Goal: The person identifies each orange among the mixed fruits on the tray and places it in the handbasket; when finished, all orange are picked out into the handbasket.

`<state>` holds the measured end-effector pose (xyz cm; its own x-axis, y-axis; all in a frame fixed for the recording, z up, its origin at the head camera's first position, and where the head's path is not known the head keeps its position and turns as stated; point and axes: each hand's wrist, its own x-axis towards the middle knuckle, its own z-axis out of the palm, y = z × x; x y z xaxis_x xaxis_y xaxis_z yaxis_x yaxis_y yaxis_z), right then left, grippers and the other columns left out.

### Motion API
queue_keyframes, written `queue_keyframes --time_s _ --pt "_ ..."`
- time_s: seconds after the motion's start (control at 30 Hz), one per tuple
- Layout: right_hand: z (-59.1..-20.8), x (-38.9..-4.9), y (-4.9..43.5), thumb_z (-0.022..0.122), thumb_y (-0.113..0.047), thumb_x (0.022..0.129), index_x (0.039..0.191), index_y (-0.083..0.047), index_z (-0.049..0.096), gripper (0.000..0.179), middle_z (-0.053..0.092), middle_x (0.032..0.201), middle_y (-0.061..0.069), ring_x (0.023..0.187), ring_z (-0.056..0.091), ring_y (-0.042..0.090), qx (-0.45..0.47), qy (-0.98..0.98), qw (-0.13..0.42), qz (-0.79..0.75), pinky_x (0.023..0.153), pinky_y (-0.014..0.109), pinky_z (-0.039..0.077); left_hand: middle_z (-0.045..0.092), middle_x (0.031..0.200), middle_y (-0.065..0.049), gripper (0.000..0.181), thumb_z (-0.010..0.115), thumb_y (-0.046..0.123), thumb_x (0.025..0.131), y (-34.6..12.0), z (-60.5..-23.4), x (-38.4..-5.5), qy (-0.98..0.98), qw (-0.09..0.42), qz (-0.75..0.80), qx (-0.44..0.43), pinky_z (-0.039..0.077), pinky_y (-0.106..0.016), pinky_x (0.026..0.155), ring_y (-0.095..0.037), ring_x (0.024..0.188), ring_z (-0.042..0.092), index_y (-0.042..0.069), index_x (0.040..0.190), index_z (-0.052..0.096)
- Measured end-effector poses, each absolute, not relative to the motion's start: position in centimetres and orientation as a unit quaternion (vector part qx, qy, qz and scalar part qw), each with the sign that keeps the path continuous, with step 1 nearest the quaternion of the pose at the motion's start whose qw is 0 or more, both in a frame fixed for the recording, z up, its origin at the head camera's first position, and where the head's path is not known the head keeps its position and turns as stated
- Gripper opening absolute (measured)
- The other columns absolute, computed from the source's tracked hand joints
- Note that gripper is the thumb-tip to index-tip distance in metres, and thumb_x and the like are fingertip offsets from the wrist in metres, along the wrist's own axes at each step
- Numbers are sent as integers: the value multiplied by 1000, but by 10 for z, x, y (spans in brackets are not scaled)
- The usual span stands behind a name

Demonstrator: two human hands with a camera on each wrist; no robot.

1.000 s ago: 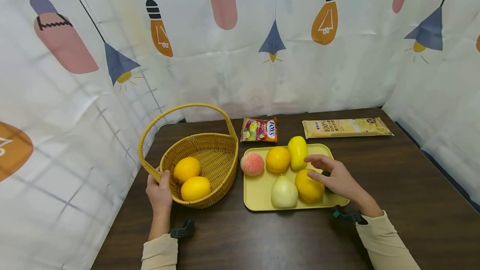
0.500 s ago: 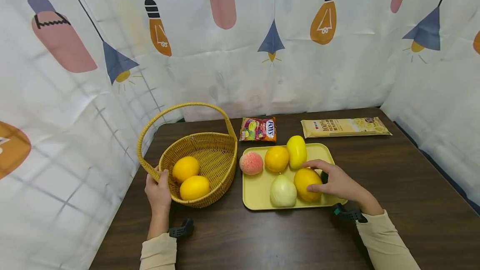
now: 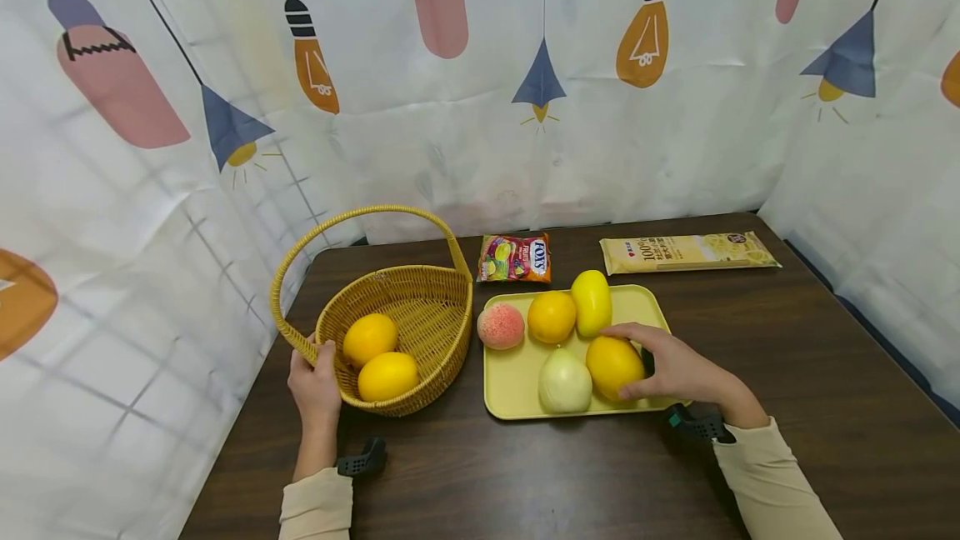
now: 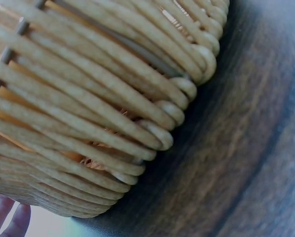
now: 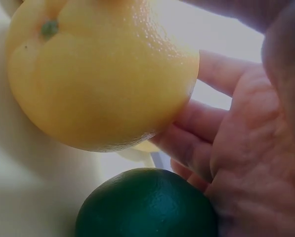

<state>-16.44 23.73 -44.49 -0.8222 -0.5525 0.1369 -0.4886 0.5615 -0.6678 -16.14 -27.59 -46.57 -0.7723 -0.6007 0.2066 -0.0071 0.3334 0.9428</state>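
My left hand [image 3: 315,390] grips the woven basket [image 3: 442,365] at its left side, where the handle meets the rim. Inside that basket lie two yellow-orange fruits [image 3: 388,377]. In the left wrist view the basket's woven wall [image 4: 88,98] fills most of the picture, with fingertips at the lower left corner. Over the yellow tray [image 3: 510,398], my right hand [image 3: 675,365] holds an orange [image 3: 613,367] between thumb and fingers. The right wrist view shows this orange [image 5: 103,79] with a green stem end, and a dark green round fruit [image 5: 147,207] below it, close to the palm.
A pink peach [image 3: 501,327], another orange [image 3: 552,317], a yellow mango-shaped fruit [image 3: 592,303] and a pale green onion-shaped piece [image 3: 566,382] share the tray. Behind it lie a candy bag [image 3: 514,258] and a long yellow packet [image 3: 690,253]. A curtain [image 3: 480,157] surrounds the dark table [image 3: 480,482].
My right hand has come down from above the orange and closed its thumb and fingers around it. The left hand keeps its grip on the basket.
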Motion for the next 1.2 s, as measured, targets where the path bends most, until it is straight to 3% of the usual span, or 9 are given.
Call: queue_keyframes --time_s 0.3,0.63,0.8,1.03,1.2 --pt "-444 -163 235 90 -37 66 144 -12 46 93 54 135 6 120 51 30 -300 902 25 -309 96 57 39 57 119 -8 42 50 32 99 -276 -467 -161 -772 278 -537 197 42 -9 63 -10 90 53 4 130 59" --pt "-444 -161 234 86 -46 69 144 -18 47 90 54 135 4 114 53 23 -244 898 45 -363 92 51 44 58 119 -10 42 50 31 99 -275 -465 -160 -771 279 -538 196 42 -9 64 -11 90 53 4 130 59" --pt "-443 -163 236 84 -45 72 146 -22 43 88 54 133 5 114 52 25 -217 887 45 -406 90 52 44 57 121 -10 43 50 32 99 -276 -465 -160 -770 275 -542 194 42 -8 63 -18 94 55 5 131 58" --pt "-442 -164 232 81 -30 81 148 -18 41 79 52 137 5 110 52 24 -217 865 -3 -452 90 50 44 58 119 -11 44 50 33 100 -277 -466 -159 -770 270 -544 194 43 -10 62 -20 91 56 5 133 57" --pt "-440 -166 222 76 -14 85 149 -15 41 73 46 144 5 113 52 14 -231 836 -51 -495 91 35 46 59 119 -13 43 51 32 100 -276 -467 -160 -771 274 -541 195 43 -10 63 -15 90 55 5 133 57"
